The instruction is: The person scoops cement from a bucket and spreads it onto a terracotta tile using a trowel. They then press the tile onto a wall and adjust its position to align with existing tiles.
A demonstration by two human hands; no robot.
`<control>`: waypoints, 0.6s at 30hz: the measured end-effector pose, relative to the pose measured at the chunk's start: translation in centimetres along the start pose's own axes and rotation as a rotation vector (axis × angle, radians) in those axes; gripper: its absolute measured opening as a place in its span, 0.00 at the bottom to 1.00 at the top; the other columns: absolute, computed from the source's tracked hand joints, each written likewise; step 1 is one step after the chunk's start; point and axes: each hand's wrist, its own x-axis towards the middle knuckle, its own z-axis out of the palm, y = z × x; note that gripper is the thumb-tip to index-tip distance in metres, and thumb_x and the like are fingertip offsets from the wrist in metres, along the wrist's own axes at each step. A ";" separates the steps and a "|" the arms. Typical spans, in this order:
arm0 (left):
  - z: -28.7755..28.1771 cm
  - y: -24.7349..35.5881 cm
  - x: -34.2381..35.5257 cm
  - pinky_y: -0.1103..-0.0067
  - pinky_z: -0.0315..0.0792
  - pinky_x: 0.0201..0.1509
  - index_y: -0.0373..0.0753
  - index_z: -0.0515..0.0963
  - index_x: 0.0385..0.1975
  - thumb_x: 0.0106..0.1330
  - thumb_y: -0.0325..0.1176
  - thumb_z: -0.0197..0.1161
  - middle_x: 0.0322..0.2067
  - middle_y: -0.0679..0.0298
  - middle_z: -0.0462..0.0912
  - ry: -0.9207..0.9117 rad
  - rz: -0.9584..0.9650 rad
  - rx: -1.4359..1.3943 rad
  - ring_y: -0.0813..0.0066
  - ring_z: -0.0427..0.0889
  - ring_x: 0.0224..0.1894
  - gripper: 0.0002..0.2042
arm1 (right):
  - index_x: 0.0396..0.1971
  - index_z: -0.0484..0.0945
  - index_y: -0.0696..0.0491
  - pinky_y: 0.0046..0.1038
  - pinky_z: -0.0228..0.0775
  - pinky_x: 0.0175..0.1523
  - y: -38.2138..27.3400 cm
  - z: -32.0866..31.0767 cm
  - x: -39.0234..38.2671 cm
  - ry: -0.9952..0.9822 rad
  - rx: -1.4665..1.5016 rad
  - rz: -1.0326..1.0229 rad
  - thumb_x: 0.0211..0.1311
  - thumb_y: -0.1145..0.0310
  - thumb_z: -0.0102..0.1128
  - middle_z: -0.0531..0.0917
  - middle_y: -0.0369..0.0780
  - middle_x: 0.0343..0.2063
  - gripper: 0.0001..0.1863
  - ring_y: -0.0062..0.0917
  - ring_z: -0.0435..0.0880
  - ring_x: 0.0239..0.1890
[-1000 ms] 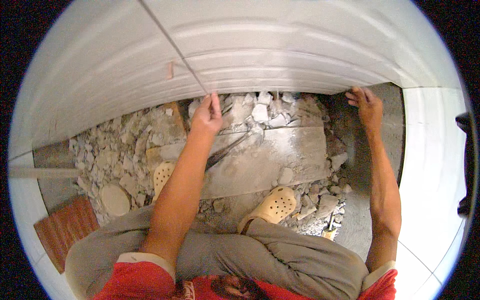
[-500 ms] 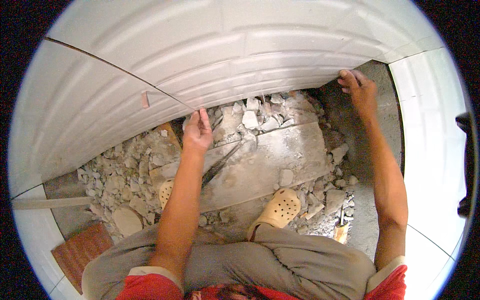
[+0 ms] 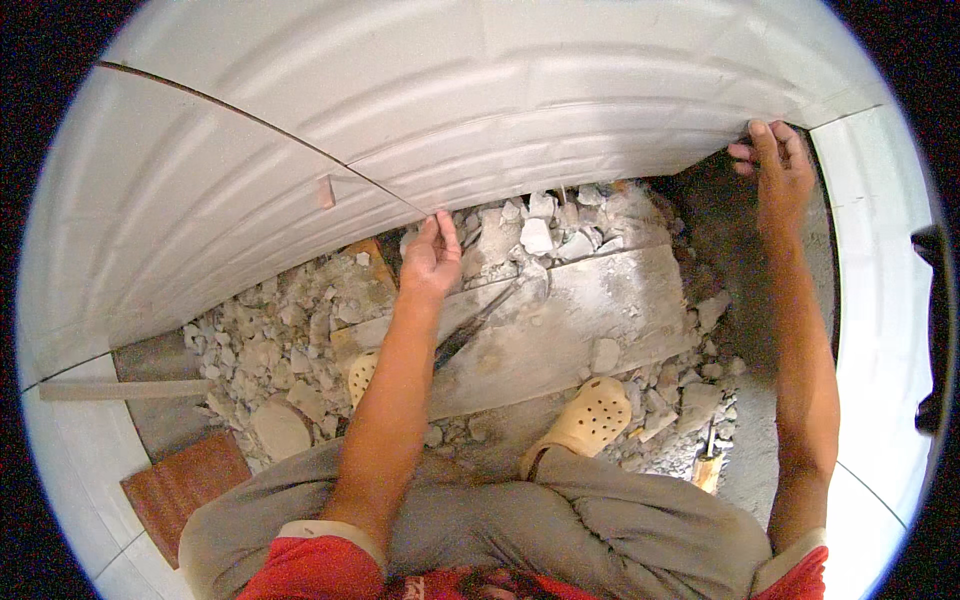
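A large white wall tile [image 3: 600, 100] with raised wavy ridges spans the far side, its lower edge above the rubble. My left hand [image 3: 432, 258] pinches at that edge, thumb and fingers closed together at the foot of the dark vertical joint. Near the tile's lower right corner is my right hand [image 3: 782, 185], fingers curled up against the edge. How far its fingertips reach behind the tile is hidden. Left of the joint, a small pinkish block [image 3: 326, 192] sits against the neighbouring ridged tile [image 3: 220, 200].
Broken rubble [image 3: 280, 350] surrounds a dusty flat board [image 3: 560, 320] with a dark metal bar [image 3: 475, 328] on it. My yellow clog [image 3: 592, 415] stands at its near edge. A wooden-handled tool [image 3: 706, 470] lies right; a reddish-brown ridged tile [image 3: 188, 492] and pale strip [image 3: 125, 390] lie left.
My right hand has slid rightward along the tile's lower edge toward its corner. My left hand stays by the joint. The whole view has shifted slightly.
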 end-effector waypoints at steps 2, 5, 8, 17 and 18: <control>0.1 -0.1 0.0 0.81 0.87 0.45 0.25 0.76 0.41 0.70 0.21 0.57 0.38 0.54 0.82 0.058 0.031 0.027 0.66 0.84 0.39 0.06 | 0.53 0.73 0.65 0.22 0.79 0.37 0.3 -0.3 0.1 -0.002 -0.047 -0.011 0.65 0.58 0.64 0.84 0.44 0.40 0.27 0.26 0.87 0.35; 0.5 0.1 -0.4 0.79 0.87 0.45 0.24 0.76 0.42 0.71 0.22 0.56 0.39 0.51 0.82 0.015 0.004 0.024 0.64 0.84 0.40 0.07 | 0.55 0.74 0.61 0.23 0.78 0.42 0.8 -0.5 0.5 -0.060 -0.062 -0.033 0.68 0.56 0.61 0.84 0.42 0.43 0.25 0.24 0.86 0.39; 0.5 0.7 -0.9 0.80 0.87 0.45 0.23 0.75 0.47 0.73 0.25 0.54 0.42 0.52 0.82 0.013 -0.043 0.083 0.65 0.83 0.42 0.11 | 0.47 0.81 0.55 0.25 0.77 0.43 0.7 -0.6 0.8 -0.095 -0.055 -0.142 0.67 0.54 0.61 0.87 0.38 0.39 0.20 0.23 0.87 0.36; 1.3 2.1 -2.2 0.78 0.82 0.48 0.27 0.72 0.54 0.75 0.29 0.50 0.45 0.55 0.81 -0.029 0.168 1.045 0.71 0.82 0.42 0.14 | 0.41 0.78 0.62 0.23 0.75 0.30 -0.3 0.0 -1.3 0.016 0.201 -0.065 0.64 0.62 0.64 0.83 0.40 0.29 0.16 0.19 0.80 0.27; 1.5 1.9 -3.0 0.78 0.82 0.48 0.28 0.72 0.54 0.75 0.30 0.51 0.45 0.56 0.81 -0.018 0.161 0.958 0.71 0.82 0.42 0.14 | 0.40 0.79 0.62 0.24 0.75 0.31 -0.2 0.1 -1.2 0.027 0.230 -0.052 0.64 0.63 0.64 0.83 0.41 0.29 0.16 0.20 0.81 0.27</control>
